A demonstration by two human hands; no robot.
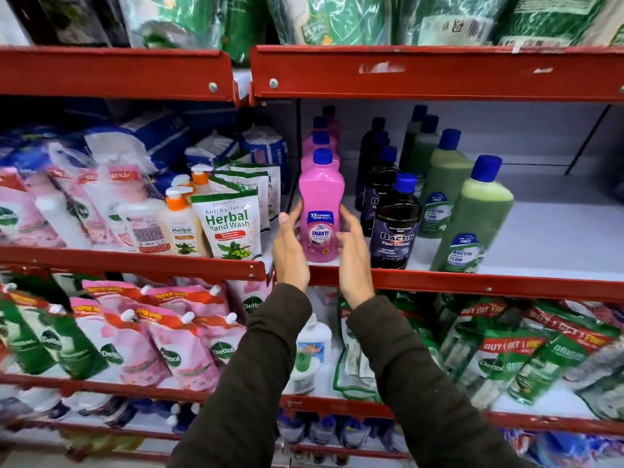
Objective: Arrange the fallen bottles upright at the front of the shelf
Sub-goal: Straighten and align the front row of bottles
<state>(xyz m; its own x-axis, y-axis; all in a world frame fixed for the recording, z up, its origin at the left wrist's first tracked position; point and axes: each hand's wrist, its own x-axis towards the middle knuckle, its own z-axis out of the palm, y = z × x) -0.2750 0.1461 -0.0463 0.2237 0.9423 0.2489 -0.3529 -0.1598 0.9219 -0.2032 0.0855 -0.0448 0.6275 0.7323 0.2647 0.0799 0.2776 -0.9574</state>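
A person in dark sleeves reaches both hands to a red metal shelf in a shop aisle, flanking a pink bottle that stands upright at the shelf's front edge. The left hand is open beside the bottle's left flank, and the right hand is open on its right; the fingers are spread rather than clamped, and whether they actually touch the plastic is hard to tell from this angle. More pink bottles line up behind it. Just to its right stands a dark bottle labelled Bactin, with others behind, then a row of green bottles, all blue-capped and upright on the pale shelf board. The adjoining bay to the left holds herbal hand wash pouches and pump dispensers. Below, Dettol refill pouches lie tilted across the lower shelf, and green packets fill the tier above.
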